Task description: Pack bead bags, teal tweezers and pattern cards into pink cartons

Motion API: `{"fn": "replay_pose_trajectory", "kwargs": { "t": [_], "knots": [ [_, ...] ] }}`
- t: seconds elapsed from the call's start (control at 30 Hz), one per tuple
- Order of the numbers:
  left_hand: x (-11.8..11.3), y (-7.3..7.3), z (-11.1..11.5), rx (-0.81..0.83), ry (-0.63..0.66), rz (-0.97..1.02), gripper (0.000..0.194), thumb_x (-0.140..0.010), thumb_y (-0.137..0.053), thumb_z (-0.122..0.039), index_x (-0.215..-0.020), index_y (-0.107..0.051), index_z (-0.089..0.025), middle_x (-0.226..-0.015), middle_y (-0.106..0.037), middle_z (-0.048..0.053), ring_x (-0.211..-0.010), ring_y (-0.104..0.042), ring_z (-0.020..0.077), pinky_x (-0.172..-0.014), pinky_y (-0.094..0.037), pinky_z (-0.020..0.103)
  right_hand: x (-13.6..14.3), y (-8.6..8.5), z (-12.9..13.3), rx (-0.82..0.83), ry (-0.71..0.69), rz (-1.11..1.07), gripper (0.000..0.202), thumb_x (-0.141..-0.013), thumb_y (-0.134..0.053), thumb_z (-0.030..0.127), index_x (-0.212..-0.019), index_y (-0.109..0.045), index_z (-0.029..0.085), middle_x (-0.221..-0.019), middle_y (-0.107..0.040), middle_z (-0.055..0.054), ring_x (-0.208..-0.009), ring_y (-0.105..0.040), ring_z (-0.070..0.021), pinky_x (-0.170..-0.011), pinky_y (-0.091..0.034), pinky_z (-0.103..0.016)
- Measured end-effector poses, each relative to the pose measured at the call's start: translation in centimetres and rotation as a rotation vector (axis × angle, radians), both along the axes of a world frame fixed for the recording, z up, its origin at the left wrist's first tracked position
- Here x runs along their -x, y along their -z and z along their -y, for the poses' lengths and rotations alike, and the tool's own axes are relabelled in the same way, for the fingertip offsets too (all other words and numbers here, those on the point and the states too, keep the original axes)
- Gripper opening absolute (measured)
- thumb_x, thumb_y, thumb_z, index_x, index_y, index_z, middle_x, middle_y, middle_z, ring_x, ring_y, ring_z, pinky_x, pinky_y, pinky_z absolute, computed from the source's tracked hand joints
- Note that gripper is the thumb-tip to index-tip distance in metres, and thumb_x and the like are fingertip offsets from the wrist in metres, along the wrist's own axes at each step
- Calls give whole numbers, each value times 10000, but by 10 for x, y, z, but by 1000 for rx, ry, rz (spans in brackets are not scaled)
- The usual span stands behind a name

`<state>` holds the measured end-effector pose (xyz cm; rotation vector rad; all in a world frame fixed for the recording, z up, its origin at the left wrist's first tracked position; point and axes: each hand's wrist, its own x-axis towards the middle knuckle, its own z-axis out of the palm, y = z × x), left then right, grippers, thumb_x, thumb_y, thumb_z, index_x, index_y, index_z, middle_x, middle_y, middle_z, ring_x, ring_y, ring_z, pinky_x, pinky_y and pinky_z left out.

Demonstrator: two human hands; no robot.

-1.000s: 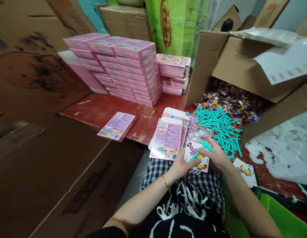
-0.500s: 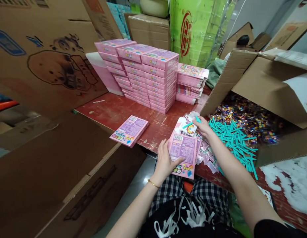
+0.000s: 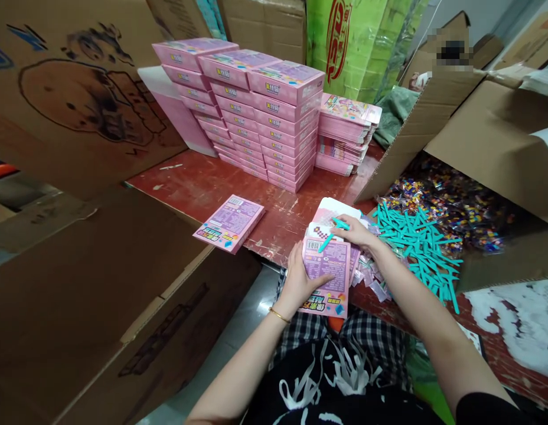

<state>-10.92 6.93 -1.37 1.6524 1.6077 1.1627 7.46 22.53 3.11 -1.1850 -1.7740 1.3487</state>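
Several layers of closed pink boxes [image 3: 274,127] stand stacked toward the back of a scuffed red surface [image 3: 280,224], with a shorter pile of flattened cartons [image 3: 345,133] just to their right. One single pink-and-purple box [image 3: 230,221] lies by itself at the near left edge. At the near edge, above the person's lap, is a purple-faced carton [image 3: 331,262], with at least one more beneath it. The left hand [image 3: 298,280] is partly spread, gripping this carton's left side with the thumb across its printed face. The right hand [image 3: 358,230] has its fingers curled at the upper end, holding a teal pen-like tool [image 3: 326,242] slantwise over a white pattern card [image 3: 317,231].

To the right, a heap of teal tools [image 3: 420,254] lies beside small clear sachets [image 3: 367,274] and in front of an open cardboard box [image 3: 482,127] spilling bags of colourful pieces [image 3: 451,203]. Behind stands a bright green wrapped bale [image 3: 362,47] with red lettering; large brown cartons [image 3: 74,162] crowd the left side, above a pale, shiny floor [image 3: 251,307].
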Motion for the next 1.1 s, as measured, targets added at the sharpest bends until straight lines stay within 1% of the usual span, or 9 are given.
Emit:
{"fn": "replay_pose_trajectory", "kwargs": {
  "t": [0.13,0.23,0.37,0.5,0.57,0.63,0.8,0.97,1.1],
  "knots": [
    [1,-12,5,-53,-39,40,1006,-656,-815,-483,-1471,-286,-219,-1511,-336,175,-1423,-300,358,-1165,-260,540,22,-26,23,-101,-146,53,425,-703,-724,542,-888,-635,170,-907,-648,-31,-909,-606,-207,-892,-450,-358],
    [2,-32,18,-46,-33,227,960,-658,-827,-427,-1446,-316,-229,-1454,-444,154,-1339,-450,319,-1131,-345,494,23,-57,48,-129,-181,-20,387,-776,-676,531,-917,-599,179,-902,-636,-19,-863,-599,-180,-842,-470,-327],
    [1,-62,43,143,66,578,800,-599,-864,-379,-1269,-468,-194,-1155,-677,102,-1005,-681,259,-909,-544,417,5,-96,98,-201,-169,26,275,-853,-638,452,-932,-568,197,-918,-632,-19,-854,-605,-164,-789,-494,-303],
    [-4,-73,65,263,76,652,578,-590,-870,-333,-1037,-534,-189,-932,-726,42,-826,-712,214,-757,-582,348,-36,-117,134,-393,-22,14,167,-891,-619,375,-907,-629,208,-971,-663,-42,-925,-629,-183,-843,-509,-328],
    [-8,-71,74,267,46,614,567,-588,-872,-319,-1019,-523,-196,-907,-721,27,-815,-709,204,-744,-579,333,-58,-122,142,-474,189,-16,152,-898,-615,356,-957,-658,223,-951,-681,-35,-868,-649,-176,-802,-528,-319],
    [-13,-69,83,268,52,587,579,-587,-874,-310,-1028,-516,-199,-896,-714,19,-809,-704,196,-743,-574,325,-73,-125,150,-503,232,74,178,-886,-632,346,-1008,-684,227,-945,-705,-34,-837,-666,-181,-782,-541,-320],
    [-34,-72,103,307,188,644,556,-611,-859,-305,-1035,-516,-195,-925,-703,21,-813,-684,179,-768,-561,320,-79,-128,175,-470,-267,344,349,-924,-564,319,-1261,-618,243,-1147,-696,-69,-1048,-646,-220,-929,-522,-390],
    [-54,-70,116,377,256,675,544,-635,-842,-300,-1058,-521,-180,-961,-687,29,-838,-667,170,-794,-542,317,-82,-121,188,-600,-158,214,364,-967,-500,342,-1312,-565,248,-1262,-615,-92,-1210,-543,-214,-1027,-453,-431],
    [-60,-59,122,413,257,678,520,-646,-835,-318,-1032,-515,-181,-920,-668,10,-801,-649,154,-775,-529,309,-85,-105,197,-381,-440,182,283,-961,-509,338,-1122,-690,190,-1043,-715,-80,-972,-660,-170,-870,-526,-328]
  ]
}}
